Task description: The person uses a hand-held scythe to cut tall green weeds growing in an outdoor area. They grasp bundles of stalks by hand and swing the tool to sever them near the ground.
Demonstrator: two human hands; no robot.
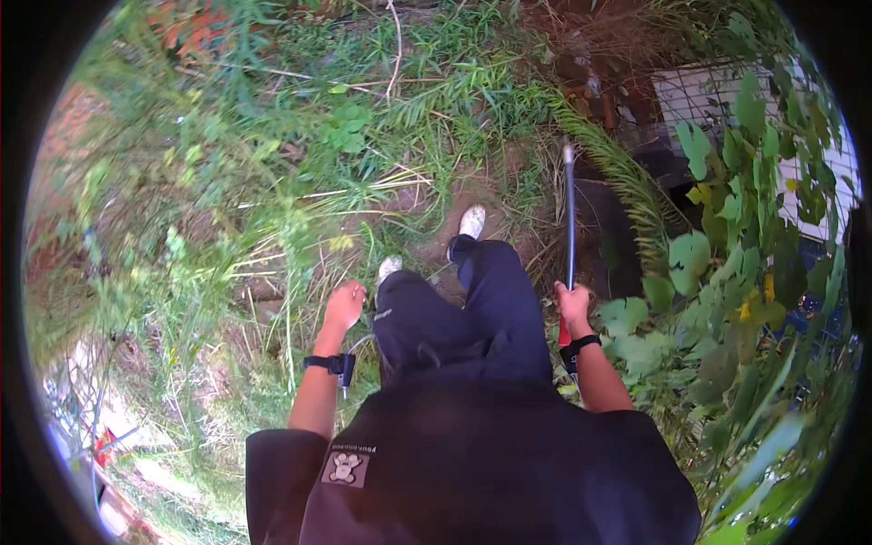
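Note:
My right hand [572,302] is wrapped round a long, straight tool with a dark shaft [570,218]. The shaft points ahead of me and ends in a silvery tip [569,153]. A red handle [564,332] shows behind the hand, along the wrist; I cannot tell the tool's kind. To the left of my legs hangs my left hand [345,304], its fingers loosely curled and nothing visible in them. Tall green grass is nearest to it. Each wrist wears a black strap, and the left one carries a small dark box [343,365].
My pale shoes [471,221] stand on brown soil among grass and dry stalks. Dense grass [200,209] covers the left side. Broad-leaved vines [727,291] crowd the right, with a fern-like frond [627,163] beside a dark hollow. A white panel [708,100] stands behind the leaves.

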